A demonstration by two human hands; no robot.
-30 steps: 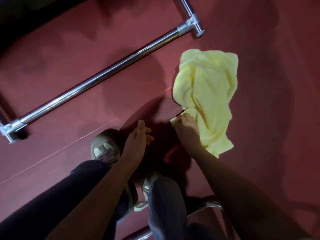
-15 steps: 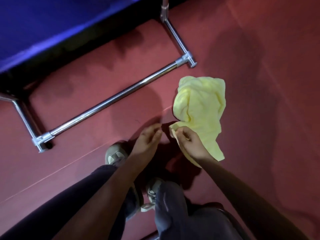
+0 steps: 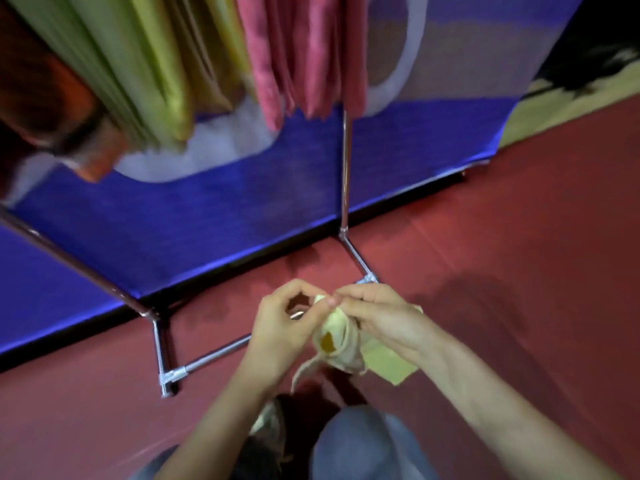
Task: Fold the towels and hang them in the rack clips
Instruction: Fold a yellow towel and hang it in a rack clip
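Observation:
A pale yellow towel [image 3: 341,344] hangs bunched between my two hands, above the red floor. My left hand [image 3: 284,327] pinches its top edge with thumb and fingers. My right hand [image 3: 377,317] grips the same top edge right beside it, fingertips touching. The chrome rack [image 3: 344,174] stands just beyond my hands, its floor bars partly behind them. Several towels in green, yellow and pink [image 3: 304,53] hang from the rack at the top. The clips are out of view.
A blue-and-white cloth-covered surface [image 3: 242,202] stands behind the rack. An orange cloth [image 3: 52,105] hangs at the upper left. The rack's floor bar [image 3: 214,355] lies low to the left. My legs and shoe [image 3: 270,420] are below the hands. Red floor spreads to the right.
The towel came up off the floor; both hands now hold its top edge together. The view tilted up, bringing the hanging towels and blue surface into sight.

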